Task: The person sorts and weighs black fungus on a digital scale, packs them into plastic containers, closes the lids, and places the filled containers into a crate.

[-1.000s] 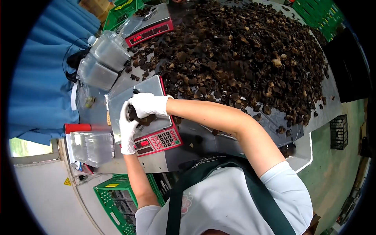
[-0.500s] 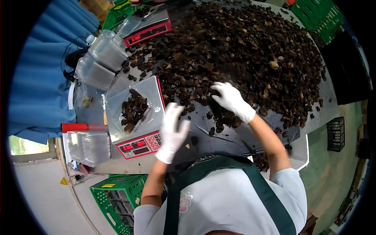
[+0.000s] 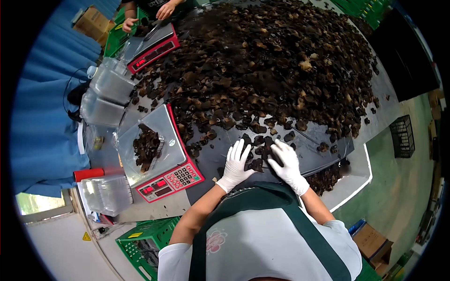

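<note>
Both my hands wear white gloves and rest low at the table's near edge, on either side of a small cluster of dark wood ear mushrooms. My left hand is open, fingers stretched forward, its inner side against the pieces. My right hand lies open over the cluster's right side, fingers apart; its fingertips partly cover some pieces. Beyond spreads the large heap of wood ears. To the left, a red digital scale bears a clear plastic tray filled with wood ears.
Stacked clear trays stand left of the scale, with more clear containers behind. A second red scale sits farther back, near another person's hands. A white bin adjoins the right front edge; a green crate is below left.
My right hand has drawn back from the heap toward me, with wood ears now gathered near the edge. My left hand has moved right, away from the scale. Another person's hands now show at the back.
</note>
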Demonstrator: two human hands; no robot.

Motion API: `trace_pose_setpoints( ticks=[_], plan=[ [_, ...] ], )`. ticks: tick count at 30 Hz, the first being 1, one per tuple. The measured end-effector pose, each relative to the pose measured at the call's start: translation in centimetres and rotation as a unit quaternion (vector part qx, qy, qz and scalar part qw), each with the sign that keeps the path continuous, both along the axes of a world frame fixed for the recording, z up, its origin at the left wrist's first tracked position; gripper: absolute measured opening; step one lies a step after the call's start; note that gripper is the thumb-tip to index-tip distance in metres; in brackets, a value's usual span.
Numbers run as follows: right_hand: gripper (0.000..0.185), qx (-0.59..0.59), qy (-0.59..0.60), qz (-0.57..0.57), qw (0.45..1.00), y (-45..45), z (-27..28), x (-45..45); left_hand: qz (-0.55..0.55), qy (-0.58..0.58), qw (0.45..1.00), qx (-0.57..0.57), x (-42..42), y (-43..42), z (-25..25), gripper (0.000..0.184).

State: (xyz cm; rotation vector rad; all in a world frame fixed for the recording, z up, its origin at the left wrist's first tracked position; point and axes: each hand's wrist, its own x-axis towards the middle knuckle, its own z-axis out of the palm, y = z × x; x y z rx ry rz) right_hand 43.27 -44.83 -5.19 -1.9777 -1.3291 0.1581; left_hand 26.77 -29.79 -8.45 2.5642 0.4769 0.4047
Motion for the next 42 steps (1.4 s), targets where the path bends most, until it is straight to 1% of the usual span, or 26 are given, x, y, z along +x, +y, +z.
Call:
trace_pose_setpoints(
  ticks=[2,4,5,8,12,13,14,15,21,22,24,26,28,29,30,31,32,33,34,35,36,37,38,40,41,42],
  plan=[
    [0.050,-0.005,-0.020,-0.088,0.996,-0.8,-0.4,1.0,0.004,0.021,1.000,0.008,0.7,-0.2,0.9,0.105],
    [0.050,-0.011,-0.012,-0.144,0.989,-1.6,-2.1,2.1,-0.022,0.086,0.995,0.046,1.9,-0.5,1.8,0.111],
    [0.049,-0.030,-0.018,-0.149,0.988,-1.7,-2.1,2.5,-0.033,0.079,0.995,0.054,2.6,-0.6,1.7,0.112],
    [0.047,-0.008,-0.006,-0.168,0.986,-2.0,-2.8,2.9,-0.068,0.057,0.995,0.050,5.0,-0.7,1.9,0.108],
    [0.045,-0.005,-0.008,-0.182,0.983,-2.2,-3.4,2.6,-0.133,0.101,0.984,0.064,7.6,-1.0,2.3,0.088],
    [0.044,-0.007,-0.010,-0.187,0.982,-2.2,-3.6,2.6,-0.145,0.082,0.981,0.101,7.9,-1.0,2.2,0.080],
    [0.042,-0.008,-0.011,-0.192,0.981,-2.2,-3.5,2.4,-0.145,0.082,0.981,0.102,7.9,-1.0,1.7,0.080],
    [0.040,-0.010,-0.011,-0.192,0.981,-2.2,-3.5,2.3,-0.133,0.066,0.983,0.107,7.7,-0.9,1.0,0.074],
    [0.045,-0.032,-0.028,-0.153,0.987,-1.9,-2.5,1.3,-0.099,-0.056,0.974,0.196,6.4,1.2,0.3,0.036],
    [0.047,-0.036,-0.031,-0.140,0.989,-1.7,-2.5,1.2,-0.082,-0.092,0.975,0.186,6.4,1.5,0.0,0.032],
    [0.053,-0.040,-0.070,-0.121,0.989,-1.2,-2.7,1.0,-0.034,-0.107,0.985,0.131,6.4,1.7,0.2,0.030],
    [0.055,-0.042,-0.074,-0.109,0.990,-0.7,-2.8,0.6,0.011,-0.132,0.991,0.035,6.3,2.0,0.8,0.031],
    [0.051,-0.059,-0.093,-0.100,0.989,-0.3,-2.7,0.3,0.065,-0.189,0.979,-0.032,6.1,2.4,1.9,0.029],
    [0.047,-0.042,-0.095,-0.098,0.990,-0.1,-3.2,0.1,0.106,-0.194,0.967,-0.128,5.8,2.6,2.4,0.029],
    [0.043,-0.026,-0.097,-0.095,0.990,0.1,-3.7,0.1,0.133,-0.214,0.958,-0.138,5.6,3.1,3.2,0.025],
    [0.035,0.033,-0.091,-0.096,0.991,0.3,-4.1,0.3,0.176,-0.231,0.919,-0.268,5.3,3.5,2.6,0.024],
    [0.030,0.003,-0.062,-0.100,0.993,0.5,-4.3,0.5,0.216,-0.243,0.860,-0.392,5.0,3.9,2.5,0.022],
    [0.029,0.024,-0.046,-0.105,0.993,0.8,-4.5,0.8,0.239,-0.245,0.801,-0.491,4.4,4.6,3.3,0.019],
    [0.027,0.046,-0.029,-0.108,0.993,1.4,-4.7,1.2,0.248,-0.249,0.738,-0.575,3.7,5.4,2.4,0.023],
    [0.025,0.025,0.002,-0.127,0.992,2.1,-3.4,1.2,0.207,-0.247,0.643,-0.694,2.7,6.4,2.3,0.027],
    [0.028,0.041,0.024,-0.133,0.990,2.8,-3.4,1.4,0.159,-0.242,0.534,-0.794,1.6,7.3,2.3,0.031],
    [0.029,0.038,0.003,-0.125,0.991,4.0,-3.0,1.5,0.162,-0.263,0.435,-0.846,1.3,7.6,2.0,0.035],
    [0.030,0.035,-0.019,-0.117,0.992,5.4,-2.5,1.7,0.097,-0.290,0.373,-0.876,0.9,8.0,1.6,0.034],
    [0.041,0.057,-0.088,-0.075,0.992,8.1,-2.4,2.2,0.035,-0.298,0.264,-0.917,-0.1,8.5,0.8,0.040],
    [0.043,-0.042,-0.083,-0.063,0.994,9.2,-2.1,2.2,0.031,-0.301,0.223,-0.926,-0.4,8.4,1.5,0.042],
    [0.046,-0.141,-0.080,-0.049,0.986,10.2,-1.7,2.1,0.038,-0.308,0.229,-0.923,-0.5,8.3,1.6,0.043]
  ],
)
